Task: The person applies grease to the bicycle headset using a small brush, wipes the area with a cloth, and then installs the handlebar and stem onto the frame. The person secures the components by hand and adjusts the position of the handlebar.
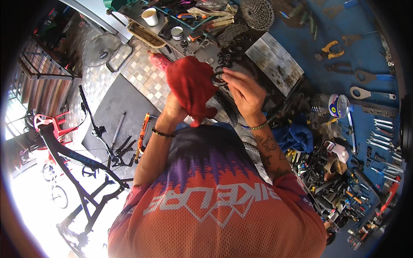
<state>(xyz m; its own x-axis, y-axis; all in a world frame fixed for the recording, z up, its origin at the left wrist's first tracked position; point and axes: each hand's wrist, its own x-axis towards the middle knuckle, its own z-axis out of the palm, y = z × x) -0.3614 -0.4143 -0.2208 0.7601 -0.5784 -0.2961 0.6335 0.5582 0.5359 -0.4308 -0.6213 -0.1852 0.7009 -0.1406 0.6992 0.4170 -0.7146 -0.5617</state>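
A bunched red cloth point(191, 86) is wrapped in my left hand point(175, 108), whose fingers are mostly hidden under it. Just right of the cloth, my right hand point(244, 91) pinches a small black ring point(218, 79) between thumb and fingertips. The ring's left edge meets the cloth; whether the cloth grips it I cannot tell. Beyond the cloth's far left side a pinkish-red piece point(159, 61) with a narrow tip sticks out. Both hands are raised in front of my body, over the near edge of the workbench.
Small dark parts, a cassette point(257, 13), a white cup point(149, 16) and a stained flat sheet point(275, 62) lie on the bench. Tools hang on the blue wall point(365, 51) at right, near a clear plastic bottle point(331, 105). A black bike frame point(81, 159) and a fan point(102, 50) stand left.
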